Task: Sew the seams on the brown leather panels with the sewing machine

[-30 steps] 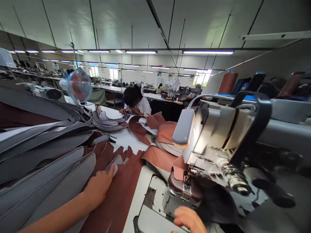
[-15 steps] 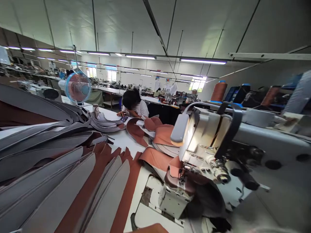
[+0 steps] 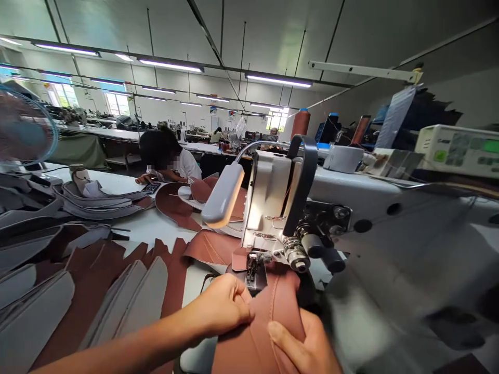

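Note:
My left hand [image 3: 222, 306] pinches the edge of a stitched brown leather panel [image 3: 257, 332] just in front of the sewing machine's presser foot [image 3: 252, 267]. My right hand [image 3: 304, 343] grips the same panel from its right side, thumb on top. The panel runs up under the needle area, and its far end is hidden by the machine's head [image 3: 268, 208]. Left of my arm lies a fanned stack of grey and brown cut panels [image 3: 117, 291].
A gooseneck lamp [image 3: 223, 195] hangs over the needle. A person [image 3: 167, 156] sits across the white table [image 3: 148, 223] among more brown pieces [image 3: 175, 208]. A fan [image 3: 23, 132] stands at far left, with a thread cone [image 3: 300, 124] and a control box [image 3: 456, 150] behind the machine.
My left hand has left the stack and joined my right hand on the brown panel at the needle. The view has swung to the right and the panel has been brought to the presser foot.

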A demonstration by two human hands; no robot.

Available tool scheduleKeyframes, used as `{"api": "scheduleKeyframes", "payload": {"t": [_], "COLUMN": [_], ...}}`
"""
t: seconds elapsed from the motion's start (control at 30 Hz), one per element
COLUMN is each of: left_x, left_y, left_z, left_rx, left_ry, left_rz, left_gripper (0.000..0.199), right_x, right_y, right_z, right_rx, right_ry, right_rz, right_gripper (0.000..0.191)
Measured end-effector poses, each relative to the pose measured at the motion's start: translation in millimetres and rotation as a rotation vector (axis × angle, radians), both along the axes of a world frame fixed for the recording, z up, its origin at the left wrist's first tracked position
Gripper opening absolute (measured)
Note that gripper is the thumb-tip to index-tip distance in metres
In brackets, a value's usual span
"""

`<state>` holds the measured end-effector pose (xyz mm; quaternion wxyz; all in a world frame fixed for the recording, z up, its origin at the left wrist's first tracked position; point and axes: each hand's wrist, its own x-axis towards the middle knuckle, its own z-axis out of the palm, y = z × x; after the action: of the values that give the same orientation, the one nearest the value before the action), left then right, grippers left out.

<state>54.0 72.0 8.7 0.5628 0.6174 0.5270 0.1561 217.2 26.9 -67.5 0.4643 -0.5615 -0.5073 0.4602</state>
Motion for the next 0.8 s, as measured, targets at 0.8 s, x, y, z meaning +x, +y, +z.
{"api": "scheduleKeyframes", "payload": {"t": [0.8], "left_x": [-13.2], "left_y": [42.2], "left_z": [0.4], "left_rx": [0.382], "left_ry": [0.209], "left_rz": [0.016], "left_gripper": [0.033], "right_x": [6.2], "right_y": [50.8], "right_z": [50.0], "right_rx": [0.185], "right_ry": [-0.189], "right_rz": [0.138], "right_gripper": [0.025]}}
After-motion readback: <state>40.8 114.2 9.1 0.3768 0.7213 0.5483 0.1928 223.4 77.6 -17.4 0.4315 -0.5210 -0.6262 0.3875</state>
